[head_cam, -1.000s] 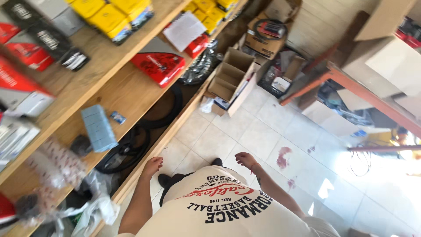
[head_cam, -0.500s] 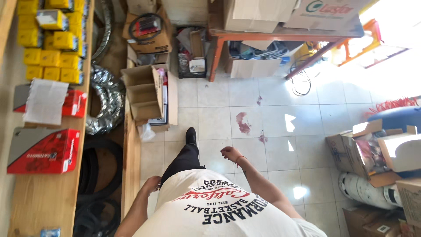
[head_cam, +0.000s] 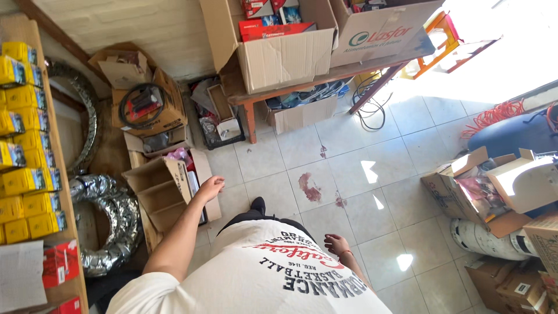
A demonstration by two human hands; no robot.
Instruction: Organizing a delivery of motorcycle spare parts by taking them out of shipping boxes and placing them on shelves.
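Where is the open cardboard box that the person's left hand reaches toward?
In the head view, the open cardboard box sits on the floor at left, beside the silver coiled duct, just under the left hand.

The floor (head_cam: 407, 192) is of glossy pale tiles that mirror the light. The open box (head_cam: 165, 195) near the left hand (head_cam: 210, 187) is matt brown cardboard, a little worn. The flexible duct (head_cam: 110, 224) looks like crinkled shiny metal foil. The shelf (head_cam: 58, 174) is plain smooth wood.
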